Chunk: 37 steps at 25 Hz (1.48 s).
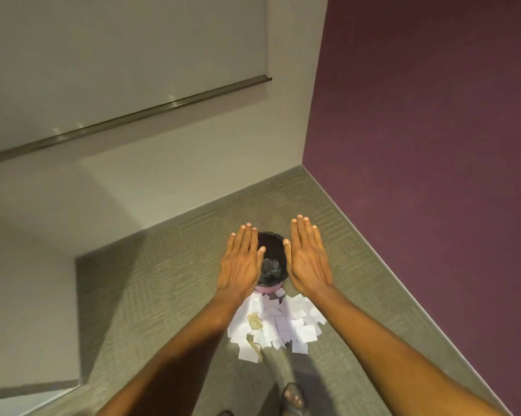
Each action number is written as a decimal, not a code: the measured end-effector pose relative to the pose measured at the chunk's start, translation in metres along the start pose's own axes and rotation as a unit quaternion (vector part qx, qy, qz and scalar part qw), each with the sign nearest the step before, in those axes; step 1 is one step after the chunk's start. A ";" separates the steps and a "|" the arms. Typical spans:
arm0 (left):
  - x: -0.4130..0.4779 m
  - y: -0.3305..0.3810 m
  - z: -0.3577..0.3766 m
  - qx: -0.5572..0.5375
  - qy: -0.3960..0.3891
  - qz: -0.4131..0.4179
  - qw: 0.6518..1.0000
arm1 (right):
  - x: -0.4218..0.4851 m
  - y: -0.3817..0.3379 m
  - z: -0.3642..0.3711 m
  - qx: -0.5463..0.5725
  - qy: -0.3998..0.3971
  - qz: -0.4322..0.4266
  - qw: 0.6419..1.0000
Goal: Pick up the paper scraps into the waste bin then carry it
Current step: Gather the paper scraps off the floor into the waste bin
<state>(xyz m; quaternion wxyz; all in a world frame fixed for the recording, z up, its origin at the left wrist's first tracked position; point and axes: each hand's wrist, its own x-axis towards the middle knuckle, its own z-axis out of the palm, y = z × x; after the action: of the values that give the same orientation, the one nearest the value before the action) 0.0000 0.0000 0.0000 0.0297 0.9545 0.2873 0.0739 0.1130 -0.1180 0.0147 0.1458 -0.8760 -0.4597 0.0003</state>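
Head view | left hand (242, 261) and right hand (308, 259) hovering flat, fingers spread out, holding nothing, flanking the waste bin (271, 262) | bin standing on carpet (163, 295) near the room corner | paper scraps (278, 322) lying piled just beside bin, nearer the person

Matt walls, woven carpet, glossy bin liner

The floor (151, 295) is a grey-green carpet with a rough, woven, ribbed texture. The paper scraps (278, 322) are thin, smooth, matt white paper, with a few tan pieces among them. The waste bin (269, 288) looks like pink plastic, lined with a crinkled, glossy black plastic bag (270, 270). The beige wall (133, 181) is smooth and matt; the purple wall (433, 130) has a finely grained matt finish. The rail (127, 118) looks like brushed metal with a dull sheen.
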 end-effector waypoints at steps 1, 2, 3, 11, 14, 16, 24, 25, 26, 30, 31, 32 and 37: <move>-0.003 -0.003 0.012 -0.002 -0.017 -0.014 1.000 | -0.001 0.002 0.012 0.001 -0.012 0.013 1.000; -0.005 -0.005 0.023 -0.015 -0.020 -0.016 1.000 | -0.002 0.003 0.022 0.002 -0.018 0.023 1.000; -0.011 -0.009 0.044 -0.035 -0.023 -0.008 0.999 | -0.004 0.006 0.041 0.001 -0.025 0.026 0.999; -0.041 -0.033 0.193 -0.064 -0.108 0.015 0.992 | -0.020 0.035 0.186 0.009 -0.094 0.054 0.994; -0.056 -0.039 0.254 -0.051 -0.116 -0.012 0.992 | -0.037 0.050 0.245 0.006 -0.097 0.061 0.993; -0.068 -0.044 0.288 -0.049 -0.145 -0.030 0.988 | -0.050 0.060 0.282 0.027 -0.117 0.078 0.990; -0.115 -0.066 0.428 -0.033 -0.219 -0.026 0.975 | -0.093 0.089 0.420 0.110 -0.189 0.173 0.960; -0.116 -0.069 0.446 -0.030 -0.220 -0.025 0.975 | -0.095 0.093 0.435 0.105 -0.195 0.165 0.961; -0.117 -0.072 0.463 -0.026 -0.223 -0.022 0.974 | -0.097 0.097 0.452 0.096 -0.199 0.156 0.963; -0.121 -0.082 0.527 -0.010 -0.219 0.005 0.976 | -0.110 0.111 0.521 0.077 -0.228 0.136 0.961; -0.121 -0.084 0.542 -0.010 -0.220 0.008 0.975 | -0.113 0.114 0.537 0.064 -0.246 0.133 0.958; -0.120 -0.085 0.556 -0.013 -0.223 0.011 0.975 | -0.115 0.119 0.552 0.050 -0.262 0.129 0.955; -0.112 -0.095 0.622 -0.031 -0.234 0.034 0.971 | -0.114 0.140 0.598 0.010 -0.249 0.078 0.965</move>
<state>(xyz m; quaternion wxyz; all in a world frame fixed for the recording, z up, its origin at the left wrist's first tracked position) -0.0452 0.0083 -0.6376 0.1230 0.9531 0.2377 -0.1413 0.0796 -0.1323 -0.6093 0.0351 -0.8800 -0.4114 0.2347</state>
